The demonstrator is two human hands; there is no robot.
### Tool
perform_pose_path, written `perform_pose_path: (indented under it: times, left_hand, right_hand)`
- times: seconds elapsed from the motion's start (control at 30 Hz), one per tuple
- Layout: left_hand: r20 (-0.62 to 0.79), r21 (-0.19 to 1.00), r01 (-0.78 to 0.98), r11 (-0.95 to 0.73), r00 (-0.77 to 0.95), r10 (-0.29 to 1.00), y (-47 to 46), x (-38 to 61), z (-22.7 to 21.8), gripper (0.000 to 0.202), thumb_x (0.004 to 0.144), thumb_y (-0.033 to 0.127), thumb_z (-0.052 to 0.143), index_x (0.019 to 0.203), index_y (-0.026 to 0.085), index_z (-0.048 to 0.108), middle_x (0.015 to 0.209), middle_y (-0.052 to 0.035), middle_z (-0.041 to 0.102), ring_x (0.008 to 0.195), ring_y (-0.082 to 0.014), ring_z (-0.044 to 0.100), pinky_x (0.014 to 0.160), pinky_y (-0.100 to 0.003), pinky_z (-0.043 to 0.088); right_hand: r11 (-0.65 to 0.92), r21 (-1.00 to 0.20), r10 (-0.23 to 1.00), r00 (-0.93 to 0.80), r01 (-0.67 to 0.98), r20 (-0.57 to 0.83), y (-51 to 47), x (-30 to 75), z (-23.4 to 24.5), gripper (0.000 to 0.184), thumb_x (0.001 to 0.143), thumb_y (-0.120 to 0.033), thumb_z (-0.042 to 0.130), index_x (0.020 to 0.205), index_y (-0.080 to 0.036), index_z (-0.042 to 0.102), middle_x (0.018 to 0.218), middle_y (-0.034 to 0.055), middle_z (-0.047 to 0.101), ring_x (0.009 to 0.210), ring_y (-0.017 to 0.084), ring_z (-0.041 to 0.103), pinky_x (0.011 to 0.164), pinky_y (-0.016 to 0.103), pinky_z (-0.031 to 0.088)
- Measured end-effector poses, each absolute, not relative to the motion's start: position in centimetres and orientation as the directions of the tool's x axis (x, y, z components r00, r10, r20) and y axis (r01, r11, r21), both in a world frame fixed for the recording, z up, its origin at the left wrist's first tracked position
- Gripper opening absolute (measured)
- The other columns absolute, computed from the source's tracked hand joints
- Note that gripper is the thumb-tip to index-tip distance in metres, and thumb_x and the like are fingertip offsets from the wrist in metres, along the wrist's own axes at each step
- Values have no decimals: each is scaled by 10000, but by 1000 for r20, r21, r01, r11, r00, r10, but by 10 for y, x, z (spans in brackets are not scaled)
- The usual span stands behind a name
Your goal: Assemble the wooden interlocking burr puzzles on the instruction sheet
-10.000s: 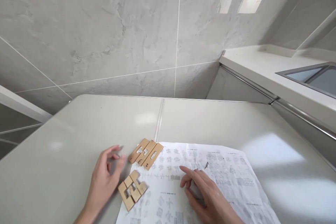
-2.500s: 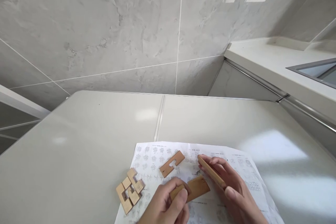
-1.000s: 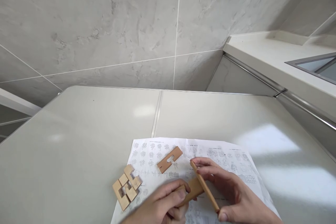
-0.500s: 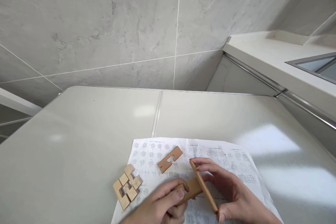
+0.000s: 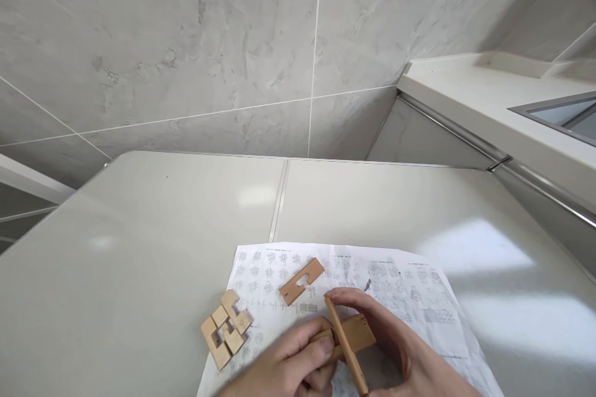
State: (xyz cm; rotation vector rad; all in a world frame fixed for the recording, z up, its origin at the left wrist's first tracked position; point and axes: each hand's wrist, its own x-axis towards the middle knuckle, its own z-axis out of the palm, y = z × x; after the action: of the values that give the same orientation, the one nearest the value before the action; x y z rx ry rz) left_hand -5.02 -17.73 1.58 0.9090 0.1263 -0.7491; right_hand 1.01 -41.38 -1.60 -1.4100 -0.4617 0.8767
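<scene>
My left hand [image 5: 291, 367] pinches a flat wooden puzzle piece [image 5: 359, 332] near the bottom edge. My right hand [image 5: 405, 353] grips a second wooden slat [image 5: 345, 347] standing on edge, crossing over the first piece. Both sit above a printed instruction sheet [image 5: 410, 298]. A third slotted wooden piece [image 5: 302, 273] lies loose on the sheet just beyond the hands. An interlocked cluster of wooden blocks [image 5: 226, 329] rests to the left of my left hand, partly on the sheet's edge.
The sheet lies on a pale glossy table [image 5: 162, 223] with a seam [image 5: 278, 201] down its middle. A grey tiled wall [image 5: 209, 49] rises behind. A white counter with a sink [image 5: 554, 115] stands at the right.
My right hand has slid the on-edge slat leftward until it crosses the flat piece held by my left hand. The loose piece and block cluster stayed put.
</scene>
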Motion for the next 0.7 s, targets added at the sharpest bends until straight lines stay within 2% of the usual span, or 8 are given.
perform_pose_path:
  times: [0.17,0.3,0.7]
  left_hand:
    - [-431,689,643,335,734,-525,-176,-53,9,517,987,686,692,1042,199,530,672,109,334,519,-60,240,507,-238,212]
    - [-432,692,645,323,729,-531,-176,-54,9,522,991,695,681,1066,205,514,674,112,341,518,-60,246,509,-230,236]
    - [-409,730,620,288,734,-543,-178,-56,10,583,1002,728,629,1214,189,562,676,115,356,492,-57,282,504,-215,327]
  right_hand:
    - [-72,-972,761,618,-224,-198,-416,10,-20,979,732,-274,935,1592,-413,487,1702,66,452,1616,408,331,1269,525,394]
    - [-49,-971,765,617,-233,-186,-414,12,-17,972,719,-196,893,1582,-405,498,1696,66,460,1627,390,318,1282,524,370]
    - [-23,-970,794,585,-243,-166,-418,15,-18,933,738,-241,896,1576,-394,517,1697,85,450,1631,383,311,1314,575,266]
